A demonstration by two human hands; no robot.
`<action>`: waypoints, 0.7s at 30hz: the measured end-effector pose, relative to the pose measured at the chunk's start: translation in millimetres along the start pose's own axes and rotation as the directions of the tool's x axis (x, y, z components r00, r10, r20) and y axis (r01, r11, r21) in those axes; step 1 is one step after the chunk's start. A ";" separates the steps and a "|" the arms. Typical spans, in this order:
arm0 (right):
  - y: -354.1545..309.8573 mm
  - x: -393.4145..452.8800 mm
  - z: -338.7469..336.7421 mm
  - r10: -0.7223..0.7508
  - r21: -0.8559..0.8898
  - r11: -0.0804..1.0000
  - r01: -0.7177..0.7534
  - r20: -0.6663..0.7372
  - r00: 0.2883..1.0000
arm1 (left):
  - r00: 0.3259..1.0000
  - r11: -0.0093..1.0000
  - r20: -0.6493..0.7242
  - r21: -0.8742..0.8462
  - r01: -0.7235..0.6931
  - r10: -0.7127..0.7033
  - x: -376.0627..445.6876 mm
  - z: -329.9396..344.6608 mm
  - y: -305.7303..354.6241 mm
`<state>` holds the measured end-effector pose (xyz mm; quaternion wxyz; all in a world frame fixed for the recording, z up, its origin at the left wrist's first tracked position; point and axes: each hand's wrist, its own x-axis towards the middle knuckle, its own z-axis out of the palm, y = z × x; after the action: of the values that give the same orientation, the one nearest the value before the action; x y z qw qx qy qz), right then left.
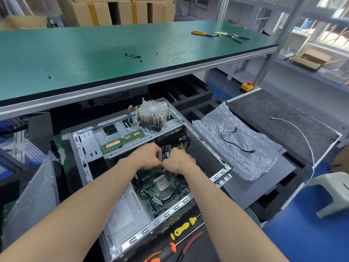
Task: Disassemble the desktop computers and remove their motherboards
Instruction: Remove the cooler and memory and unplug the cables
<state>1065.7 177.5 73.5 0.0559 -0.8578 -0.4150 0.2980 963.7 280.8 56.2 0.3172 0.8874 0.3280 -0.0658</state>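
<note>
An open desktop case lies on its side in front of me. Its green motherboard with a bare CPU shows inside. My left hand and my right hand sit close together over the board's far end, fingers curled down among black cables and connectors there. What the fingertips hold is hidden. A removed finned heatsink and a green RAM stick rest on the case's drive bracket.
A yellow screwdriver and orange-handled pliers lie at the near edge. Bubble wrap with a black cable lies right. The green shelf above holds several loose screws and pliers. A stool stands right.
</note>
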 end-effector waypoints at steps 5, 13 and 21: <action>-4.0 -0.8 -4.6 -0.015 0.185 0.983 0.015 0.003 1.000 | 0.998 0.993 -0.011 -0.099 -0.070 0.069 1.3 1.5 -2.7; 3.4 6.5 0.2 0.017 -0.045 0.998 -0.034 -0.337 0.941 | 0.958 0.946 0.106 0.163 -0.280 0.266 -5.2 4.3 13.8; 9.7 11.9 3.2 -0.051 -0.151 0.988 -0.008 -0.387 0.921 | 0.905 0.734 0.289 0.530 -0.423 0.312 -9.0 5.9 25.9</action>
<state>1076.2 179.6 62.0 0.0760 -0.8970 -0.4263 0.0888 973.4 257.2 67.9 0.0657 0.9785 0.0790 -0.1788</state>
